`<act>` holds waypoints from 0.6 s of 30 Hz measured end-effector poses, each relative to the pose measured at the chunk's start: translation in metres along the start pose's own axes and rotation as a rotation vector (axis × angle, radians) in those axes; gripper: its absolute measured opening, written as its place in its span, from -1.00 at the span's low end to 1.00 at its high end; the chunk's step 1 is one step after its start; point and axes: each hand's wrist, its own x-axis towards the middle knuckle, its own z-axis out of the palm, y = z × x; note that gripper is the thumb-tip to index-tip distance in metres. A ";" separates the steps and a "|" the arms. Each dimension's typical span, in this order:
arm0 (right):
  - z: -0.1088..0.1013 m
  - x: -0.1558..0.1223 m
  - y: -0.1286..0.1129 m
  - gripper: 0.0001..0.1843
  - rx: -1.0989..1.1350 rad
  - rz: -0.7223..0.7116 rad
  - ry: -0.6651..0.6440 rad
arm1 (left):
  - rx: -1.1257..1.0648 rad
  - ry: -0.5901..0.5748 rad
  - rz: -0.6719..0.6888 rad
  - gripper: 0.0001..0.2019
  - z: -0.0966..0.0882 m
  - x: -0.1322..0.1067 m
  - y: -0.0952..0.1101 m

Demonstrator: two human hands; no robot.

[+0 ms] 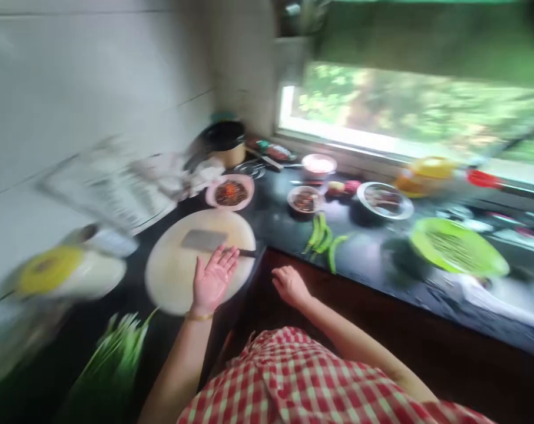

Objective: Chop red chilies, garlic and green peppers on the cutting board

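My left hand is open with the palm turned up and the fingers stretched out, holding nothing. It is over the near right part of a round pale cutting board. A cleaver lies flat on the board, its dark handle pointing right, just beyond my fingertips. My right hand hangs in front of the counter edge, apart from everything. Its fingers are curled in and close together, and nothing shows in them. Beyond it, several green peppers lie on the dark counter.
Behind the board is a pink plate of chopped food. Along the counter stand a small bowl, a pink bowl, a white-rimmed bowl and a green basket. Green leafy stalks lie at the near left. Much is blurred.
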 end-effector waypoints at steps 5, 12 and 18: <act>-0.006 -0.175 0.095 -0.76 0.067 0.499 0.085 | 0.390 -0.339 -0.113 -0.43 0.119 0.032 -0.099; 0.002 -0.466 0.183 -0.70 0.235 1.239 0.365 | 1.152 -1.071 0.278 -0.46 0.357 0.028 -0.319; 0.023 -0.618 0.222 -0.64 0.301 1.544 0.752 | 1.748 -1.308 0.767 -0.43 0.518 0.042 -0.489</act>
